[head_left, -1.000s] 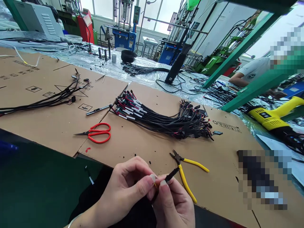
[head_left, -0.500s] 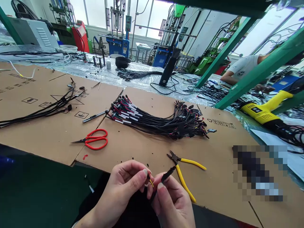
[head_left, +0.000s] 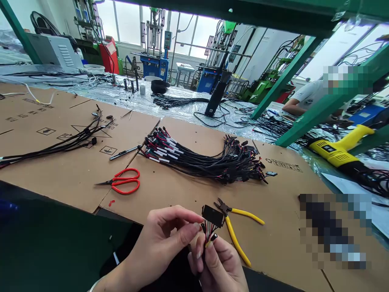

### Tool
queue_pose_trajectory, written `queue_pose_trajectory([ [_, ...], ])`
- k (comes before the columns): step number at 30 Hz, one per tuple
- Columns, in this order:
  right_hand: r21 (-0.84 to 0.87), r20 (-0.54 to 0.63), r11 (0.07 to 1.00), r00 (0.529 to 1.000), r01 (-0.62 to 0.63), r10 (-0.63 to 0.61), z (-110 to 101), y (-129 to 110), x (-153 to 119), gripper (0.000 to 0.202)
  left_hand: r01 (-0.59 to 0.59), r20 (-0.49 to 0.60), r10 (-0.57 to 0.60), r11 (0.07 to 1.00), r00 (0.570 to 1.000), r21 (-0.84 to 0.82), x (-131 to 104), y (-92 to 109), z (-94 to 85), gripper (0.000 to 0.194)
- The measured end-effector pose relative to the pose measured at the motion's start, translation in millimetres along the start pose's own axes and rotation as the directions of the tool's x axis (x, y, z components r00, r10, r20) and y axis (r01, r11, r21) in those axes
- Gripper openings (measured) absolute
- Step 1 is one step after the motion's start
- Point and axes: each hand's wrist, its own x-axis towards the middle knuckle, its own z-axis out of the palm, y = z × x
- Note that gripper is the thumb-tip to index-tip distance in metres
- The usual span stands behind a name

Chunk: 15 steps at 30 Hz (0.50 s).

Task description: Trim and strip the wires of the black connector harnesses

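Observation:
A flat black connector [head_left: 212, 215] with thin red, black and white wires stands up between my hands near the table's front edge. My right hand [head_left: 217, 259] is closed round the wire bundle below the connector. Thumb and forefinger of my left hand [head_left: 174, 235] pinch at the wires on the connector's left side; what exactly they grip is too small to tell. Just right of the connector lie yellow-handled cutters [head_left: 235, 233] with their jaws apart. Red-handled scissors [head_left: 126, 181] rest on the cardboard to the left.
A thick bundle of black cables [head_left: 200, 160] lies mid-table, with more cables [head_left: 67, 142] at the left. A silver pen-like tool [head_left: 124, 152] sits between them. At the right are a yellow heat gun [head_left: 334, 150], green posts and a person [head_left: 306, 97].
The black connector and its fanned wires now show above my right hand, where a dark taped end and a yellow wire showed before. The view has shifted slightly.

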Motion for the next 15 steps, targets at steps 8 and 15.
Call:
queue_pose_trajectory([
  [8, 0.253, 0.173, 0.944, 0.97, -0.213, 0.172, 10.5, -10.4, 2.2, 0.046, -0.012, 0.044, 0.007, 0.994, 0.999, 0.111, -3.2, -5.0, 5.1, 0.014],
  [15, 0.361, 0.234, 0.893, 0.953, -0.27, 0.194, 10.0, -10.5, -0.5, 0.049, -0.015, 0.027, 0.008, 0.967, 1.0, 0.253, 1.8, -8.1, 6.1, 0.018],
])
